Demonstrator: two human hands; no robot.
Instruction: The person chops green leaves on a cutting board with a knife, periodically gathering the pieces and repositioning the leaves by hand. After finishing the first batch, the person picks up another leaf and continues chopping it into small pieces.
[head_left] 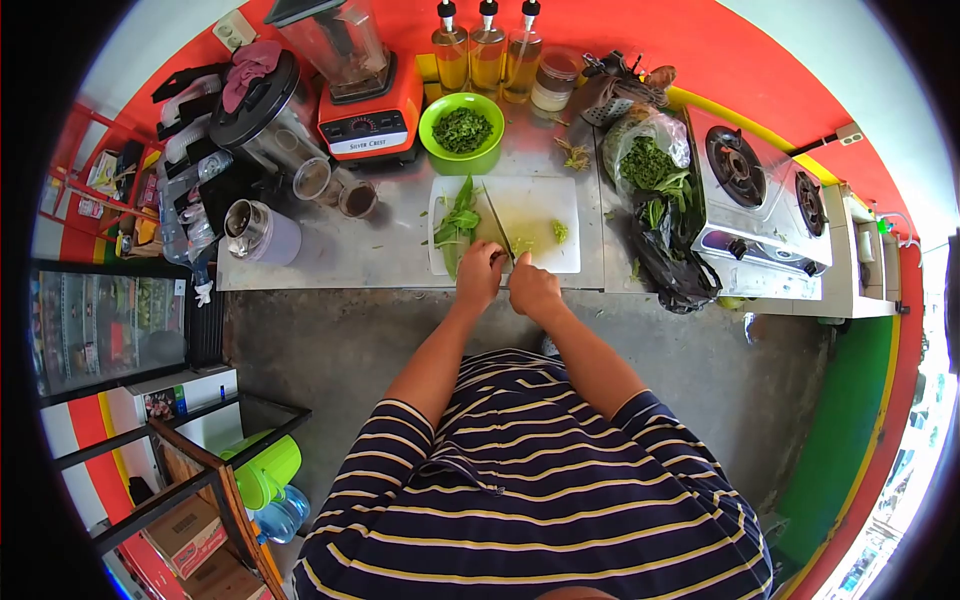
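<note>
A white cutting board (550, 200) lies at the counter's front edge. My left hand (481, 272) is closed on green leaves at the board's lower edge, and more long leaves (458, 218) spread over the board's left part. Beside it, my right hand (534, 286) is wrapped round the handle of a knife (496, 220), whose blade points up and left across the board. Small cut green pieces (559, 231) lie on the board's right side. Behind the board stands a green bowl (463, 160) with chopped greens (462, 130) in it.
An orange blender (368, 125), oil bottles (487, 60) and a lidded jar (553, 85) stand behind. Cups (358, 199) and a metal container (262, 233) are at the left. Bagged greens (648, 165), a black bag (678, 268) and a gas stove (765, 200) are at the right.
</note>
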